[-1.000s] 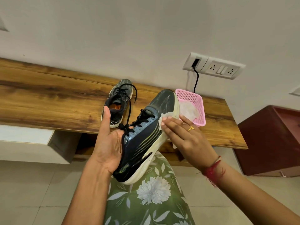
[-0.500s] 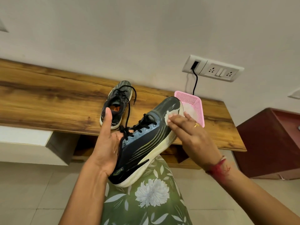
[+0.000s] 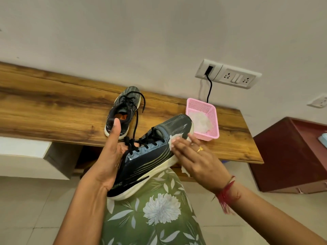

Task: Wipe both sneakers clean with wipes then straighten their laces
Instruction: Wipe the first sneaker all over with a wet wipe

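While cradling the dark sneaker (image 3: 150, 156) at its heel end in the left hand (image 3: 109, 160), presses a white wipe (image 3: 174, 138) onto the shoe's side with the right hand (image 3: 192, 160). Grips with the left palm against the collar, thumb straight up, the other fingers tucked behind the shoe and mostly hidden. Lays the right fingers (image 3: 180, 144) straight and close together over the wipe, just behind the toe and above the pale sole, with a corner of the wipe hanging below the palm. Wears a gold ring (image 3: 200, 149) on that hand and a red thread (image 3: 228, 191) at the wrist. Holds the sneaker tilted, toe raised toward the wall, heel low over a lap in green floral cloth (image 3: 155, 209), black laces (image 3: 139, 140) loose.

Just past the left thumb, on the wooden tabletop (image 3: 53, 112), finds the second sneaker (image 3: 123, 110) sole down, toe to the wall, laces untidy. Cannot tell which shoe owns the long black strand running between the two.

Right of both shoes, at the tabletop's far end: a pink mesh basket (image 3: 215, 121) with more white wipes (image 3: 200, 121) inside, just beyond the held toe. Above it on the wall, a switch panel (image 3: 228, 75) with a black cable (image 3: 209, 89) dropping behind the basket. Farther right, on the tiled floor (image 3: 26, 209), a maroon cabinet (image 3: 286, 156).
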Demonstrator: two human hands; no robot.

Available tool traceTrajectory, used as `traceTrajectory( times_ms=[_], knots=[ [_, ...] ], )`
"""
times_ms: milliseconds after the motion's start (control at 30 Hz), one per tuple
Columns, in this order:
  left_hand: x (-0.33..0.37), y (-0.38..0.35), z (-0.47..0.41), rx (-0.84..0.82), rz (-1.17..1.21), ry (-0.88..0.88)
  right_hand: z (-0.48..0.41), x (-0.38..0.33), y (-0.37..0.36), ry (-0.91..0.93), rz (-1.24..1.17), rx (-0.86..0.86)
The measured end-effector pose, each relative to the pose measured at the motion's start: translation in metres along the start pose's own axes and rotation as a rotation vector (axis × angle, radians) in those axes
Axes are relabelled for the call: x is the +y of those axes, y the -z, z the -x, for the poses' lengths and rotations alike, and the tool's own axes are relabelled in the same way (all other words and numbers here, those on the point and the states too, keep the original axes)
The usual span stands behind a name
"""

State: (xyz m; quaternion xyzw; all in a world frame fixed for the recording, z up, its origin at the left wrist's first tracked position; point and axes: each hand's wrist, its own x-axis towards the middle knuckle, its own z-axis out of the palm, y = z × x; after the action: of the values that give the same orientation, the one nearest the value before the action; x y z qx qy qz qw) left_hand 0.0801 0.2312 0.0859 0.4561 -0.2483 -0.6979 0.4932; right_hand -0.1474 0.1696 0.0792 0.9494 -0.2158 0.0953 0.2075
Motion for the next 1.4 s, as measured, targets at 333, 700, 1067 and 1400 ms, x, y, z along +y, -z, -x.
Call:
traceTrajectory(
  times_ms=[333, 700, 1067, 1400],
  knots=[
    [0.002, -0.004, 0.0, 0.115, -0.106, -0.058, -0.007, 0.003, -0.008, -0.145, -0.112, 0.056],
    [0.002, -0.009, 0.0, 0.015, -0.025, -0.045, -0.014, 0.012, -0.006, -0.191, -0.05, 0.076],
    [-0.004, -0.006, -0.001, 0.036, -0.122, 0.009, -0.023, -0.007, -0.011, -0.481, -0.378, 0.146],
    [-0.006, -0.003, -0.002, 0.1, -0.215, 0.016, -0.027, -0.005, -0.008, -0.536, -0.397, 0.162]
  ],
)
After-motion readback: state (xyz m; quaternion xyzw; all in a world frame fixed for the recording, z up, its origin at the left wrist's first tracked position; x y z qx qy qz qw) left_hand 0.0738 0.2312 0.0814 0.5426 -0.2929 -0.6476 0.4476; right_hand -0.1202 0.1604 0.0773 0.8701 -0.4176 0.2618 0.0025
